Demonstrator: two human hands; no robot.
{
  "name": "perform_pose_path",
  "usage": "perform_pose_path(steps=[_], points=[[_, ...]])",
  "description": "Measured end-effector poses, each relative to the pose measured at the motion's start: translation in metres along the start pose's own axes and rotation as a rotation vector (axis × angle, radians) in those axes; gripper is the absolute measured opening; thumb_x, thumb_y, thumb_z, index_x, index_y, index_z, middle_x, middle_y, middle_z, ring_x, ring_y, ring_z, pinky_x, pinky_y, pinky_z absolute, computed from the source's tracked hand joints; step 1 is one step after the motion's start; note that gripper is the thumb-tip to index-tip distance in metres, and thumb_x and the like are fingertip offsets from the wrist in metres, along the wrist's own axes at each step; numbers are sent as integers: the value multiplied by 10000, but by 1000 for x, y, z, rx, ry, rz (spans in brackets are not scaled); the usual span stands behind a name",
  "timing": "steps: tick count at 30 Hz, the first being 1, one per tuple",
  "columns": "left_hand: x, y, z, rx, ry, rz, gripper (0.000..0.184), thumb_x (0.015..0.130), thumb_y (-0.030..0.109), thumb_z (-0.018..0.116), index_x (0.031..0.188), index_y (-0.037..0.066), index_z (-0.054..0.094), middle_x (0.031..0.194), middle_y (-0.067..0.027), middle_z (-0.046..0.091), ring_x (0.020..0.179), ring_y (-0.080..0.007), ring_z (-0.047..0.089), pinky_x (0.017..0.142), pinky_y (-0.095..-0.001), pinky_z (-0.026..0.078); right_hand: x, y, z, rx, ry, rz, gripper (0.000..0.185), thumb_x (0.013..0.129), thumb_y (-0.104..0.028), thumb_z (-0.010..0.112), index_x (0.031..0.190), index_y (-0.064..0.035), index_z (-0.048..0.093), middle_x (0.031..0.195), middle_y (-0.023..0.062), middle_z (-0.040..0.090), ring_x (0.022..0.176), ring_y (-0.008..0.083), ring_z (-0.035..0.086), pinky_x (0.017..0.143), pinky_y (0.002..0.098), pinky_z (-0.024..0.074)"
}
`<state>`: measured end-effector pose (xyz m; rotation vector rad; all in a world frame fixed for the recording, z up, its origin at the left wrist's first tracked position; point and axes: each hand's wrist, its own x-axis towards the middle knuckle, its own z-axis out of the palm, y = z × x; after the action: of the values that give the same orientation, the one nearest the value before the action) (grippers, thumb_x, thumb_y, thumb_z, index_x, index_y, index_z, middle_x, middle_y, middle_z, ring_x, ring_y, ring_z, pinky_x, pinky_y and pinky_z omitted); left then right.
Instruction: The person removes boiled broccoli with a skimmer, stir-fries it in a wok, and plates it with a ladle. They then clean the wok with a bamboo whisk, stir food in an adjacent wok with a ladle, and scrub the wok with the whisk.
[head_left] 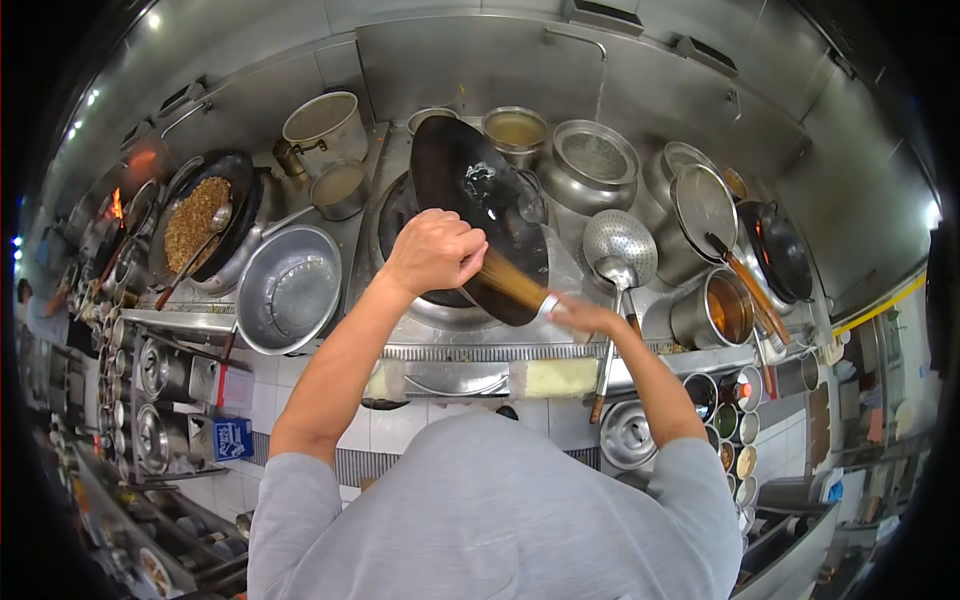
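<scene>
A black wok [455,165] is tipped up on its side over the burner ring [385,225], its inner face wet and shiny. My left hand [438,252] is closed in a fist at the wok's left edge and grips it; the exact part held is hidden under the fingers. A bamboo wok brush [512,285] is in my right hand [582,316], fingers wrapped round its banded end. Its bristles touch or nearly touch the lower part of the wok. Brush and right hand are blurred by motion.
Right of the wok are a perforated skimmer [620,245], a ladle [616,272], a water-filled pot [597,160] and a pot of orange liquid [728,308]. Leftward stand a metal basin [290,290] and a wok of browned food [197,225]. A tap [603,50] runs behind.
</scene>
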<state>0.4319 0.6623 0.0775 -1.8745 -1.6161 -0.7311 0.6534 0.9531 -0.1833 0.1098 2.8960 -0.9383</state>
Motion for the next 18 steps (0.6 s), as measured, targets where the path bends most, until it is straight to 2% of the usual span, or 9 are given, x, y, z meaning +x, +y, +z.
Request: perform_pose_path(steps=[2,5,7,8,12,14,15,17,18], points=[[-8,9,-6,4,4,-19,232,740,136,709,606,88,525,566,-54,508,550,-246,532,537,-385,432,11,-39,-61,-149,-30,407,809,903,-572,555,1546,-219,214,1264,260,597,1091,439,610,967,502,454],[-43,26,-16,35,-64,-71,277,758,137,703,586,94,490,552,-72,475,536,-262,513,520,-398,425,41,-20,-83,-260,122,501,791,895,-548,564,1534,-201,253,1152,277,640,1083,456,599,934,489,469],[-81,46,-25,16,-141,-165,306,755,139,701,568,101,463,534,-73,459,517,-262,504,486,-398,411,53,-7,-82,35,585,518,787,889,-496,600,1526,-178,264,1163,275,636,1075,457,607,932,482,475],[-100,58,-26,29,-134,-222,314,753,139,700,558,103,456,513,-64,452,493,-259,494,473,-396,406,41,-45,-89,801,612,519,856,837,-451,676,1519,-153,252,1178,276,630,1095,454,602,944,477,473],[-146,82,-2,12,-32,-461,270,753,141,708,583,105,502,515,-47,471,489,-244,506,478,-390,418,45,21,3,337,954,360,922,784,-396,742,1512,-144,235,1204,261,619,1091,431,616,947,476,474],[-142,76,16,57,9,-468,240,770,144,711,614,95,535,575,-55,517,564,-246,541,549,-384,443,36,13,-4,119,354,739,932,774,-357,755,1509,-131,229,1258,244,585,1116,405,606,955,464,464],[-142,71,23,75,18,-475,240,770,144,711,614,95,535,575,-55,517,564,-246,541,549,-384,443,37,-3,-6,113,352,719,932,774,-357,755,1509,-131,229,1258,244,585,1116,405,606,955,464,464],[-144,61,43,45,-51,-494,208,811,152,700,671,71,568,688,-78,573,707,-260,574,646,-390,457,37,-30,-4,340,737,817,912,777,-327,754,1495,-85,245,1300,238,548,1141,398,585,975,447,451],[-149,57,56,-4,-85,-537,155,812,154,697,733,60,603,762,-94,597,782,-275,577,697,-406,457,39,-19,19,370,861,705,910,777,-346,751,1486,-63,255,1312,241,538,1159,403,573,985,441,444]])
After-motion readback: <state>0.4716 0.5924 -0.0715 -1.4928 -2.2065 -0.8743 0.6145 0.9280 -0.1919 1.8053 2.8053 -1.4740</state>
